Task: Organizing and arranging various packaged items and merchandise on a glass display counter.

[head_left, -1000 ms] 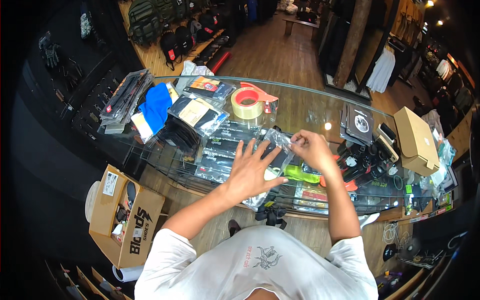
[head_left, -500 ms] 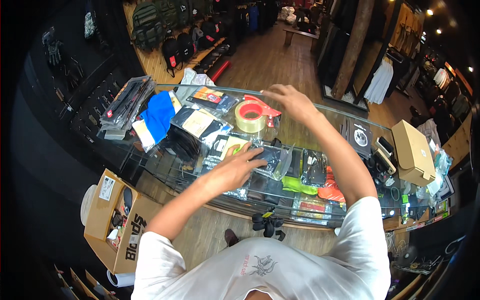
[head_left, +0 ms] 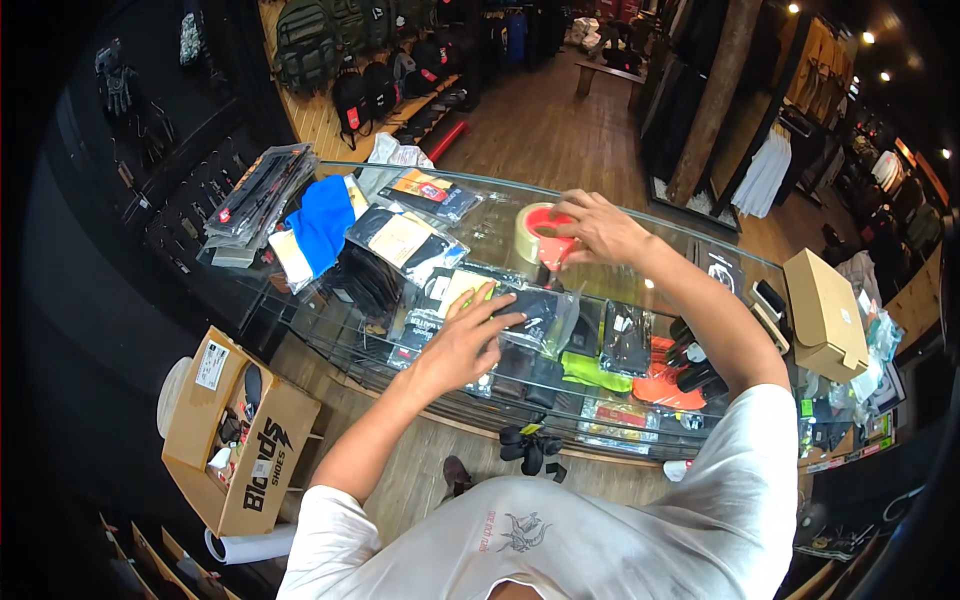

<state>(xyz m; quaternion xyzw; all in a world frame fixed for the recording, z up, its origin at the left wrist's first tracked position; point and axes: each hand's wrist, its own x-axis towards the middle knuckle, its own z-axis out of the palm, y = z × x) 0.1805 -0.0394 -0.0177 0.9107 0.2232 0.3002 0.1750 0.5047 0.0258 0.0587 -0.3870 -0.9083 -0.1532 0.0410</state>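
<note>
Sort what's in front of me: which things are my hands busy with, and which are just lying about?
In use:
- clear-wrapped dark package, under the left hand's fingers
- red tape dispenser with tape roll, at the right hand

Lying about:
- blue cloth item
- stacked plastic-wrapped packages, far left
- brown cardboard box, right

On the desk (head_left: 490, 235), a narrow lane lies between the packaged clothing (head_left: 402, 240) and the tape roll (head_left: 526, 243). Right fingers (head_left: 574, 212) cover the roll; the right forearm (head_left: 705, 308) blocks passage toward the brown box (head_left: 825, 315). Left fingers (head_left: 490, 311) obstruct the near middle.
</note>
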